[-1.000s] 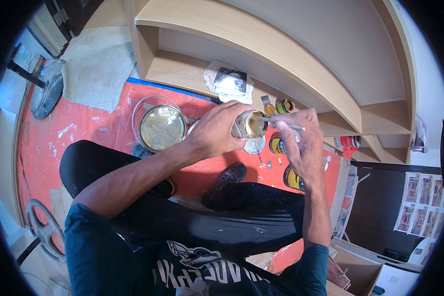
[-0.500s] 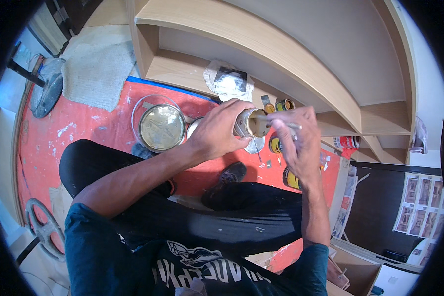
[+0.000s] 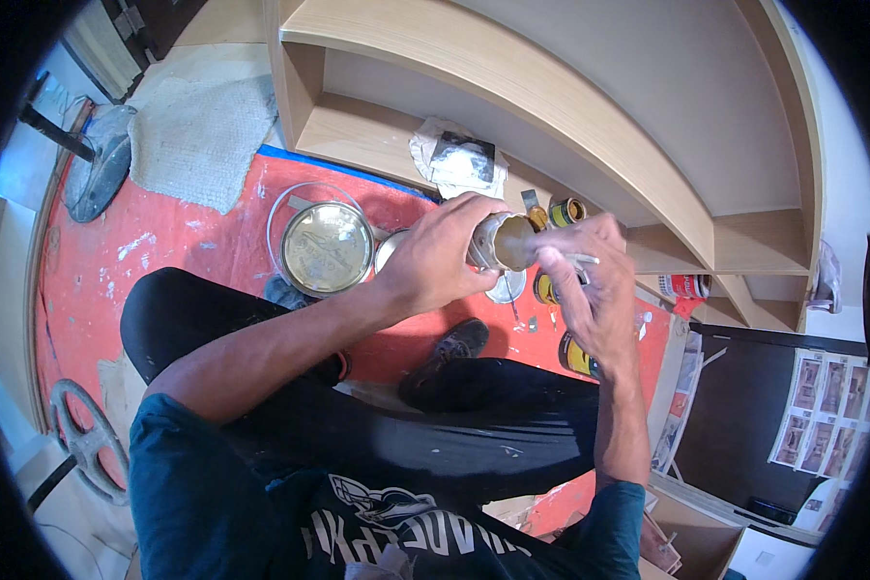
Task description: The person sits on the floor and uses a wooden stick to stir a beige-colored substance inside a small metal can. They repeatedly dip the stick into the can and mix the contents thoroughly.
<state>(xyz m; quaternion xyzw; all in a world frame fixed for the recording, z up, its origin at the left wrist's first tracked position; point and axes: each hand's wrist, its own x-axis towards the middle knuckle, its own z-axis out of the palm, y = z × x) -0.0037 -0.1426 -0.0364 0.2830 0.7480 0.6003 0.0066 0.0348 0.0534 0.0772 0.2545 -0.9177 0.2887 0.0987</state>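
My left hand (image 3: 443,253) is wrapped around a small open container (image 3: 502,242), tilted so its mouth faces right. Dull beige stuff coats the inside. At that mouth, my right hand (image 3: 594,290) pinches a thin pale stick (image 3: 582,259). Its fingers are smeared by motion, and the stick's far end cannot be made out clearly. Below the container, on the red floor sheet, lies a round silver lid (image 3: 507,287). Just beyond the right hand, a scraper with a yellow handle (image 3: 535,211) rests beside a small open tin (image 3: 566,212).
A large lidded paint can (image 3: 327,248) with a wire handle stands left of my hands. Yellow-and-black tins (image 3: 577,356) sit on the right. Ahead runs a wooden shelf unit (image 3: 377,121) bearing a crumpled cloth (image 3: 440,145). My bent legs (image 3: 358,430) are below.
My right hand has shifted slightly with the stick at the container's mouth. The container's opening has turned a little more toward view. The whole scene has shifted slightly.
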